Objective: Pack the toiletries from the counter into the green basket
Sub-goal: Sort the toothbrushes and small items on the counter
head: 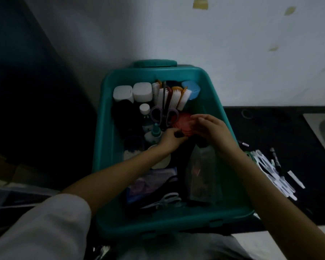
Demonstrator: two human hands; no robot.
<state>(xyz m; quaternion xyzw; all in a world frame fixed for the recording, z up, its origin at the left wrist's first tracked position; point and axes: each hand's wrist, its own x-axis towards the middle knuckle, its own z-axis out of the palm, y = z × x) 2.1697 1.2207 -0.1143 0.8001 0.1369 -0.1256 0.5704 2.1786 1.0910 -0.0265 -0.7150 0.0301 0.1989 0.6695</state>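
1. Settling the small dark item looks like the step in hand. Your left hand pinches it between curled fingers, low in the middle of the green basket.
2. Your right hand curves its fingers against the red ribbed disc. Whether it grips the disc or only steadies it, I cannot tell in this dim light.
3. Use that right hand to hold the disc aside, so a gap opens beside the purple scissors.
4. Lower the item into the gap rather than dropping it on top, where it would likely slide loose.
5. Watch your right wrist: the clear bottle lies just beneath it and could be knocked.
6. Pack tightly, because a pile of white scissors and pens waits on the black counter, just beside the basket.
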